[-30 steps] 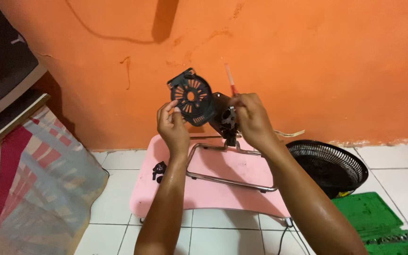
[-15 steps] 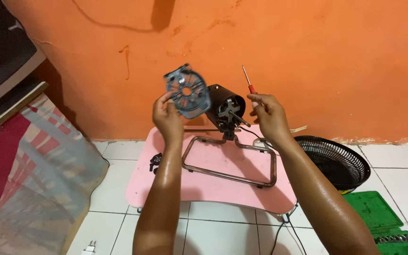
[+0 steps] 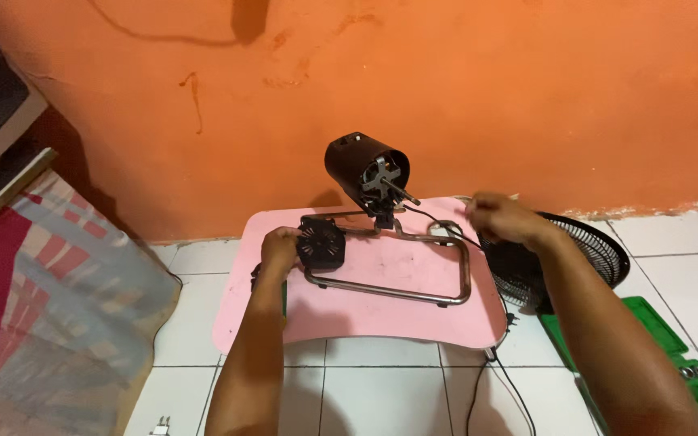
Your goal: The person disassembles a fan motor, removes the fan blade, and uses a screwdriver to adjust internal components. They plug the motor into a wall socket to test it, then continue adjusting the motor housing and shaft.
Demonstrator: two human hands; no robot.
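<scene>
While my left hand (image 3: pixel 280 249) closes its grip on the black vented cover (image 3: pixel 321 242), the cover sits low over the left part of the pink table (image 3: pixel 365 311), right at the left end of the bent metal frame (image 3: pixel 414 278); I cannot tell whether the cover rests on the table or hangs just above it. My fingers wrap its left edge, and the slotted face points toward me.

The frame lies flat on the table as a rounded loop of tube, and from its far side rises the black motor (image 3: pixel 365 171), tilted, with its open front and bare shaft (image 3: pixel 401 194) turned to the right. A thin black cord (image 3: pixel 434 222) runs from under the motor across to my right hand (image 3: pixel 504 218), which hovers over the right rear corner of the table. That hand looks closed, fingers curled in, but it is blurred and I cannot tell what it pinches.

Just beyond the right edge of the table a round black fan grille (image 3: pixel 591 254) lies on the white tiled floor (image 3: pixel 381 396), and a green tool case (image 3: pixel 664 347) lies near it, toward me. At the left lies a striped cloth (image 3: pixel 42 323). An orange wall (image 3: pixel 446 81) stands behind everything.
</scene>
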